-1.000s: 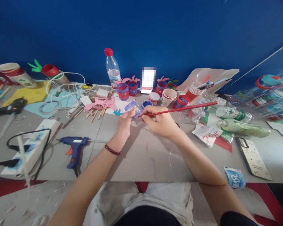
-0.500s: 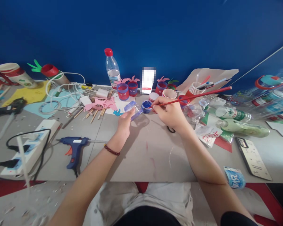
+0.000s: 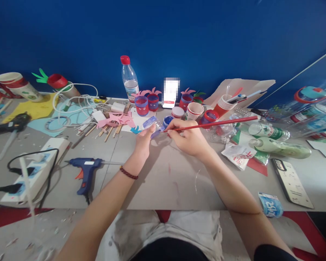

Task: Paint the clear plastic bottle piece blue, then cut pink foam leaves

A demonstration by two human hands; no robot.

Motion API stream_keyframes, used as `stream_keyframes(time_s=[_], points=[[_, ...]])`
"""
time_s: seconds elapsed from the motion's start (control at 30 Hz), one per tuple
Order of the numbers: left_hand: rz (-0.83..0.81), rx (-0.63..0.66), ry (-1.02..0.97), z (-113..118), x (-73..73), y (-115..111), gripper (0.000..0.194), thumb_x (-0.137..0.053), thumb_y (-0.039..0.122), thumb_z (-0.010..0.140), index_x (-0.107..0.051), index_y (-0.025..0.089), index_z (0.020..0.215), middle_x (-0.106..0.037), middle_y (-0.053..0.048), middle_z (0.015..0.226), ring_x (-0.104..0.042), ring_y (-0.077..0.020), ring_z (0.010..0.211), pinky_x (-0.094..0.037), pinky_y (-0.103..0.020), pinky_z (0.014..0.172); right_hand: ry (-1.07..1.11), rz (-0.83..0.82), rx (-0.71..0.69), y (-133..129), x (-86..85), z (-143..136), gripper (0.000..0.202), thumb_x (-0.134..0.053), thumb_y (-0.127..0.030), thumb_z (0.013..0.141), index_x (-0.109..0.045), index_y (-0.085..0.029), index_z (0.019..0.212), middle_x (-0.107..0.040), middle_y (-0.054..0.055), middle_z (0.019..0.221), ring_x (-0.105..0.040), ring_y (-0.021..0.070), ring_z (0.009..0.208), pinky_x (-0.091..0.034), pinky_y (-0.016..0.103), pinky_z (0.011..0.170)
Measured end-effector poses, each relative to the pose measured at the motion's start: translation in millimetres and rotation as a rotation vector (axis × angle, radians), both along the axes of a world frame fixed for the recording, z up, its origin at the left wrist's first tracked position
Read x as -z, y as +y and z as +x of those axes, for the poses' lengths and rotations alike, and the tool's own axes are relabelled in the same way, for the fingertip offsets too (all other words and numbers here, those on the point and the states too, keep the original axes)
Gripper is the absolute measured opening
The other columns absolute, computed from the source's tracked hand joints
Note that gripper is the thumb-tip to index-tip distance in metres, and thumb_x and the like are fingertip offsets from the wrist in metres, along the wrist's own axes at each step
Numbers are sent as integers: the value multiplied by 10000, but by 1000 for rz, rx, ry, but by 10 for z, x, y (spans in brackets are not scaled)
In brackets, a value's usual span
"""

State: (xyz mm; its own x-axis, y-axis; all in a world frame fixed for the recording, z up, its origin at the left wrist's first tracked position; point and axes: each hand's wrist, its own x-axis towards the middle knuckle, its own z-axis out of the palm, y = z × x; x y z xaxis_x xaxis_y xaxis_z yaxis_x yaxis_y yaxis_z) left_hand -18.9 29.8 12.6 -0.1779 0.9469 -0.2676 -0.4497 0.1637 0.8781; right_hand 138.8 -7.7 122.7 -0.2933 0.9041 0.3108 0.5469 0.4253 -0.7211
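My left hand (image 3: 144, 139) is closed around a clear plastic bottle piece (image 3: 151, 123) with blue paint on it, held above the table. Pinched in my right hand (image 3: 188, 137) is a red-handled paintbrush (image 3: 220, 123); its tip meets the right side of the plastic piece. Just behind the brush tip stands an open jar of blue paint (image 3: 167, 120), partly covered by my right fingers. A closed jar with a whitish lid (image 3: 177, 111) sits beside it. Behind are small red and blue painted cups (image 3: 141, 106) with eyes and pink paper tops.
A blue glue gun (image 3: 84, 172) and a white power strip (image 3: 39, 168) lie to the left. Pink paper cutouts (image 3: 116, 120) rest on sticks. A red-capped bottle (image 3: 129, 81) and a lit phone (image 3: 170, 92) stand at the back. Plastic bottles (image 3: 268, 131) and another phone (image 3: 291, 183) are at right.
My right hand has moved left and down with the paintbrush, from the blue paint jar to the plastic piece. My left hand has stayed nearly still.
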Motion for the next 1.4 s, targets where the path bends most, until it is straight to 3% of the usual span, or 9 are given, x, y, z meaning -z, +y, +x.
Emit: stream_keyframes(time_s=[0.23,0.5,0.93,1.23,1.4], points=[[-4,48,-5,-6,-37,-10,456,-863,543,611,-734,185,861,-761,-67,870,-705,-241,939,-540,-344,835,60,-93,-113,2,60,-25,134,-534,-128,817,-640,-194,769,-651,1,700,-563,141,656,-397,288,614],[-8,54,3,-2,-16,0,454,-858,538,615,-717,184,861,-739,-64,844,-689,-234,919,-525,-351,844,17,-60,-102,37,53,-54,140,-518,-100,790,-617,-193,757,-648,-6,702,-554,136,650,-407,283,617],[-8,9,52,-28,75,29,468,-852,580,620,-725,204,866,-742,-84,990,-652,-262,1100,-476,-375,955,136,-25,138,195,-15,194,134,-541,-114,769,-591,-203,682,-634,14,694,-609,163,681,-501,346,675],[-20,6,33,-15,28,27,475,-859,579,598,-718,198,844,-734,-69,883,-666,-267,1047,-503,-373,907,360,-255,-23,166,50,109,66,-598,-193,777,-633,-181,723,-666,25,663,-679,171,655,-574,342,660],[-14,4,37,-16,23,22,457,-856,566,606,-713,201,839,-733,-74,874,-667,-272,1046,-503,-372,900,347,-243,-33,176,70,77,64,-585,-190,770,-628,-189,722,-680,17,674,-682,158,662,-581,326,674]])
